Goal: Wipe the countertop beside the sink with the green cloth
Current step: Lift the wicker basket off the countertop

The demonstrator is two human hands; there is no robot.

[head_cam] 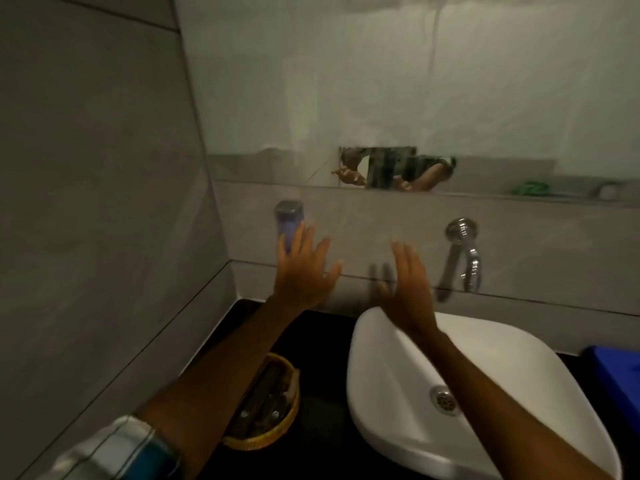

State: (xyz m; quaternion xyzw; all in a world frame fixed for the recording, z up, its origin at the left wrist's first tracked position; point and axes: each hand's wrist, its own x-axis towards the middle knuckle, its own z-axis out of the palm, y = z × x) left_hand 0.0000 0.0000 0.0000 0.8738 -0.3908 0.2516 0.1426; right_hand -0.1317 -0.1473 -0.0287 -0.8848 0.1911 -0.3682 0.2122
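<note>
Both my hands are raised in front of the tiled wall with fingers spread and nothing in them. My left hand is in front of a purple soap dispenser fixed to the wall. My right hand hovers over the back rim of the white sink. The black countertop lies to the left of the sink. A green cloth shows only as a reflection in the mirror strip, at the right; the cloth itself is out of view.
A chrome tap sticks out of the wall above the sink. A yellow woven basket with dark items stands on the counter left of the sink. A blue object lies at the right edge. A grey tiled wall closes the left side.
</note>
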